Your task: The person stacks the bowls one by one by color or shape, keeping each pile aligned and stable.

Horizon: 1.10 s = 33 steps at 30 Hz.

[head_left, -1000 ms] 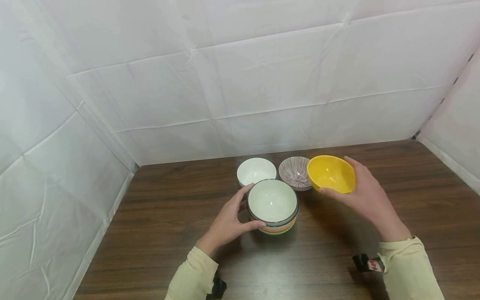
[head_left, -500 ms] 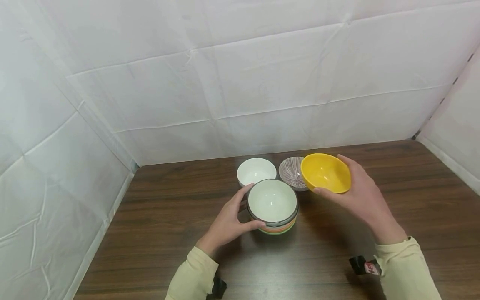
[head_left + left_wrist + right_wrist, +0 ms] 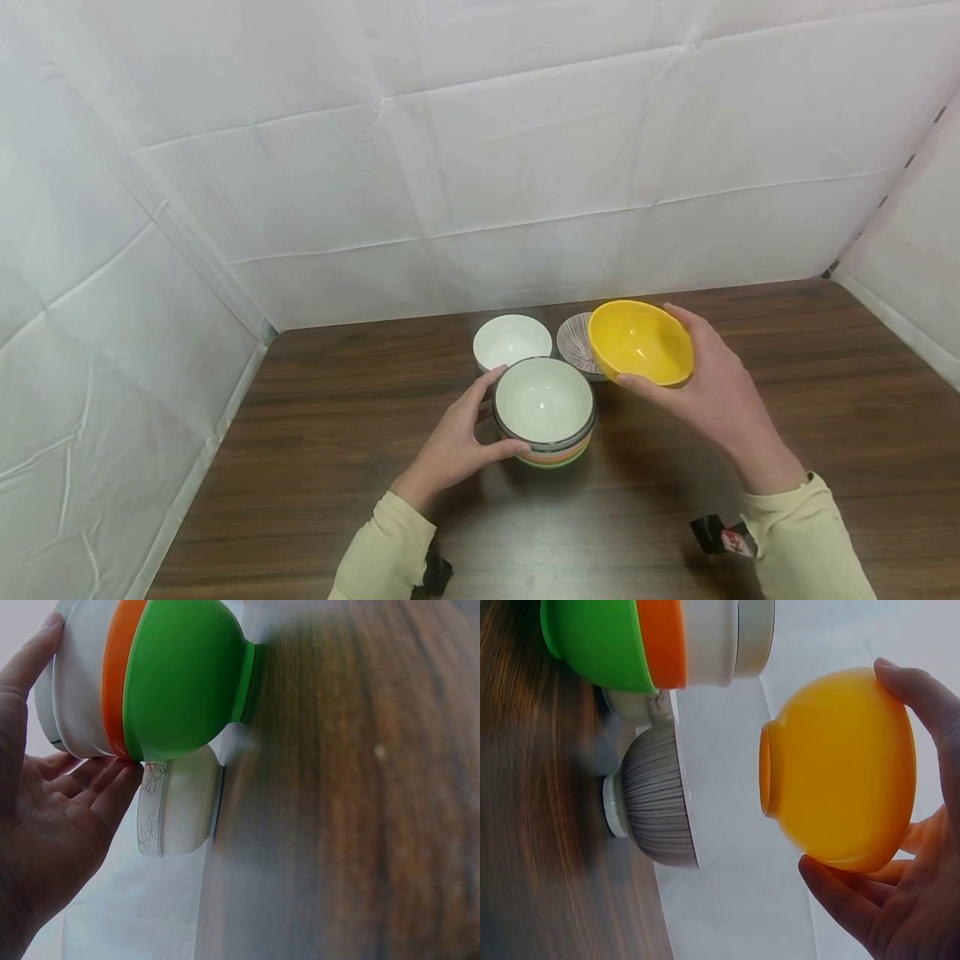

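Note:
My right hand (image 3: 723, 396) grips a yellow bowl (image 3: 641, 342) by its side, thumb on one side and fingers on the other. The bowl is held up off the table, its opening upward, to the right of a stack of nested bowls. The stack has a green bowl (image 3: 184, 682) at the bottom, an orange one (image 3: 120, 675) in it, and white ones above; the top white bowl (image 3: 543, 400) has a dark rim. My left hand (image 3: 450, 454) holds the stack from the left, thumb at the near side and fingers at the far side.
Behind the stack stands a white bowl (image 3: 512, 337), patterned on the outside. Beside it is a striped bowl (image 3: 656, 795), partly covered by the yellow one in the head view. White sheeting (image 3: 525, 167) rises at the back edge of the brown wooden table (image 3: 330, 417).
My right hand has carried the yellow bowl left and slightly up, now overlapping more of the striped bowl in the head view. The left hand and the stack have stayed put.

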{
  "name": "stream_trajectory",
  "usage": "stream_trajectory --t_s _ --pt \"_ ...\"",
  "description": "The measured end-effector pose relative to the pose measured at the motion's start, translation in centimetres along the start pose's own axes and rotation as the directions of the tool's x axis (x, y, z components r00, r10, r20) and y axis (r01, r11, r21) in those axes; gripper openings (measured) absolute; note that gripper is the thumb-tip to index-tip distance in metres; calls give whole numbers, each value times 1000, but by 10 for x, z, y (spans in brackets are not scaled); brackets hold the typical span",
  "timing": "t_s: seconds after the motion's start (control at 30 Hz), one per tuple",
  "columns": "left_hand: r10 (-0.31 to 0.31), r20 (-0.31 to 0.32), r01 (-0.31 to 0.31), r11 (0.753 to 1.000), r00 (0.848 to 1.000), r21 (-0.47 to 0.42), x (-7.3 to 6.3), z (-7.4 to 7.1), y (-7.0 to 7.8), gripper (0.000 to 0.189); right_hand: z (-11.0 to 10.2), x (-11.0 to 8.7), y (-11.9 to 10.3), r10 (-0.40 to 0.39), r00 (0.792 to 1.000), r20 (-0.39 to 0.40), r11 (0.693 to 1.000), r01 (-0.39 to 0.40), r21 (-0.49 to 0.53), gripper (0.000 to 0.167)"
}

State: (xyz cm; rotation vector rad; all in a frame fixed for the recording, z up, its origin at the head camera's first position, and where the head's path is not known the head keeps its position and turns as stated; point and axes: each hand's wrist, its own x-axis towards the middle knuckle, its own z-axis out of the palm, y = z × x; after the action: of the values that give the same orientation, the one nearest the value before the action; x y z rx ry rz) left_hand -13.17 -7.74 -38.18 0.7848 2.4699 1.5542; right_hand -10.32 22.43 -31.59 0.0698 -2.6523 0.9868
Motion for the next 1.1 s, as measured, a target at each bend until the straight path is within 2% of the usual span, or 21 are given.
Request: stream_trajectory --t_s 0.53,0.73,1.1 --pt "-10 2 10 1000 1000 9 0 0 0 93 4 -8 -23 -64 997 -41 996 66 64 94" --pt "-15 3 15 1000 1000 8 0 0 0 93 9 -11 -30 -79 996 -30 993 81 83 96" --pt "-18 9 18 1000 1000 14 0 0 -1 94 27 -17 -36 -174 984 -49 979 178 98 94"
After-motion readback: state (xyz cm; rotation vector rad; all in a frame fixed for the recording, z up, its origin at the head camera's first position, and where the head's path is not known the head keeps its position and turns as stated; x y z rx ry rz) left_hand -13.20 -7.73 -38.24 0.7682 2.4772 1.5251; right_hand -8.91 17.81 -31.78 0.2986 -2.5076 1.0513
